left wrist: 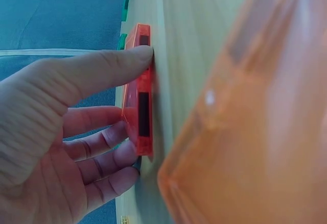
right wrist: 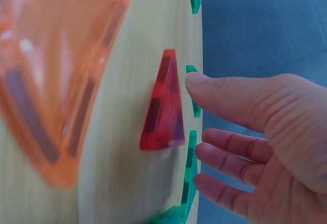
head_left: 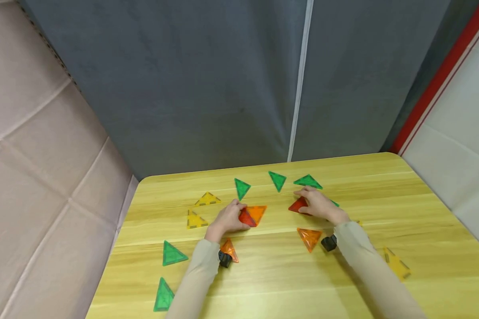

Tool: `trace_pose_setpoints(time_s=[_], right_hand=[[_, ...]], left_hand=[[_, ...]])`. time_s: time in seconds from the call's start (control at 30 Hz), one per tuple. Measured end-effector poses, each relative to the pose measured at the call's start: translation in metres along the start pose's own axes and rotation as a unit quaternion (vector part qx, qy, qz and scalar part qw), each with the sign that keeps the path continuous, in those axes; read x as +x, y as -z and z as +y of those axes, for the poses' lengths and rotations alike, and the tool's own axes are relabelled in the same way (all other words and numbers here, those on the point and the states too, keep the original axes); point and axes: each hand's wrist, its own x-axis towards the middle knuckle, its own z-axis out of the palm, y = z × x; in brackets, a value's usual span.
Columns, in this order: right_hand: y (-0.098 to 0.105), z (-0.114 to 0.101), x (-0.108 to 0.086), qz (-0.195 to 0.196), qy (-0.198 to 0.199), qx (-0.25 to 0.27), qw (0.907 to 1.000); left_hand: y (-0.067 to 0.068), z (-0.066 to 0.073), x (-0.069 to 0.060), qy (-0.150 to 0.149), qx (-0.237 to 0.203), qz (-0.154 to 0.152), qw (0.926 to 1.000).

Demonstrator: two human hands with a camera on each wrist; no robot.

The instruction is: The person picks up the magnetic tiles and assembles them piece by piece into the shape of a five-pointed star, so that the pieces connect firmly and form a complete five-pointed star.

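My left hand [head_left: 226, 219] pinches a red triangular tile [head_left: 245, 218], whose slanted side lies against an orange triangle [head_left: 257, 213]. In the left wrist view, the thumb of my left hand [left wrist: 61, 127] presses the near edge of the red tile [left wrist: 144, 114], with fingertips at its far side. Farther right, my right hand [head_left: 321, 206] is over another red triangle [head_left: 297, 204]. The right wrist view has my right hand [right wrist: 271, 132] with thumb and fingers spread, beside the red triangle [right wrist: 164, 104] and not visibly touching it.
Green triangles [head_left: 242, 188] [head_left: 277, 180] lie toward the table's back edge, others [head_left: 173, 254] at the left. Yellow triangles [head_left: 208, 199] [head_left: 397, 263] lie on both sides. Orange triangles [head_left: 229, 250] [head_left: 309, 239] are near my wrists. A grey curtain [head_left: 183, 88] hangs behind the table.
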Motion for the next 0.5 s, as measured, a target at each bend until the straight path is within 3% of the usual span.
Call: trace_pose_setpoints(time_s=[0.5], right_hand=[[-0.0045, 0.0049, 0.0004, -0.031, -0.033, 0.023, 0.9987]], left_hand=[[-0.0008, -0.0009, 0.0043, -0.001, -0.003, 0.003, 1.0000]])
